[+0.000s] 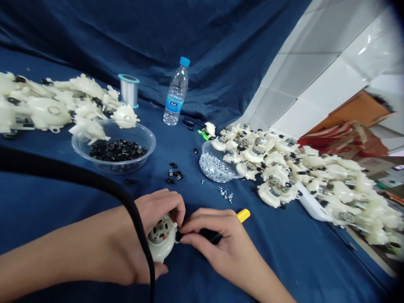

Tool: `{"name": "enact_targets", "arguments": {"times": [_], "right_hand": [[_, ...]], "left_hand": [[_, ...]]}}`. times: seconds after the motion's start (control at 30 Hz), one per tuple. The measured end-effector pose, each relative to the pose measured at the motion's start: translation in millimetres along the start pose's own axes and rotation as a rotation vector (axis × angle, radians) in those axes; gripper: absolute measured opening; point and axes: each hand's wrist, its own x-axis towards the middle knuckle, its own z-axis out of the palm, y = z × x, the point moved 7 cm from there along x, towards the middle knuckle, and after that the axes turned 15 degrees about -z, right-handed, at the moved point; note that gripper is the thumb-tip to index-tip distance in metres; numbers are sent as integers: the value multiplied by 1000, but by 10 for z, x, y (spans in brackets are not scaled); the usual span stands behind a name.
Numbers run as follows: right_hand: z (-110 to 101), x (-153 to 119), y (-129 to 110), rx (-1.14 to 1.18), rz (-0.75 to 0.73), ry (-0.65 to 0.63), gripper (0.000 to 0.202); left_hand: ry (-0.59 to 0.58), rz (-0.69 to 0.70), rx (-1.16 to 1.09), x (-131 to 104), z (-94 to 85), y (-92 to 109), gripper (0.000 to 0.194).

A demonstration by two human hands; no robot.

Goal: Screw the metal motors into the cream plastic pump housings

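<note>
Wrapped round a cream plastic motor housing [161, 251], my left hand [132, 240] holds it above the blue cloth, with the round metal motor face [159, 229] turned up. My right hand [217, 235] pinches a small black plastic piece [179, 236] against a lug on the housing's right side; the fingertips partly hide it. A yellow-ended tool [243, 215] with a black part shows behind and beneath my right hand. Whether the palm grips it or it lies on the cloth, I cannot tell. Several loose black pieces [175, 174] and small screws [225, 194] lie beyond my hands.
A clear bowl [150, 150] holds black pieces; a smaller clear bowl [202, 148] holds screws. Cream housings are heaped at left [50, 110] and right [341, 185]. A water bottle [175, 94] and a wire spool [129, 91] stand behind. A black cord [104, 185] crosses the near left view.
</note>
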Motion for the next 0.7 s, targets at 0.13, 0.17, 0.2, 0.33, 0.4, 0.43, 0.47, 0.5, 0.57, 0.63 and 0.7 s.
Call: {"name": "enact_targets", "arguments": {"times": [0.13, 0.17, 0.2, 0.33, 0.4, 0.43, 0.47, 0.5, 0.57, 0.63, 0.7], "right_hand": [[27, -18, -14, -34, -18, -63, 20], [31, -22, -13, -43, -21, -69, 22], [37, -24, -11, -51, -24, -71, 24], [48, -20, -7, -66, -29, -44, 23], [48, -15, -1, -79, -18, -22, 21], [47, -15, 4, -82, -10, -10, 20], [52, -15, 6, -81, -7, -4, 19], [52, -19, 9, -81, -1, 8, 19], [36, -35, 24, -92, 23, 52, 17], [8, -66, 55, -105, 78, 107, 17], [-9, -101, 80, -102, 127, 141, 22]], "left_hand": [[13, 39, 16, 12, 8, 5, 46], [21, 53, 6, 17, 11, 3, 45], [33, 71, -12, 20, 13, 2, 45], [114, 107, -93, 11, 25, -25, 45], [143, 117, -101, -9, 56, -21, 41], [149, 120, -95, -16, 79, -12, 38], [164, 130, -85, -21, 98, 3, 32], [190, 146, -77, -23, 109, 24, 25], [296, 185, -66, -20, 92, 59, 14], [419, 246, -52, -27, 61, 79, 11], [475, 300, -12, -36, 75, 51, 12]]}}
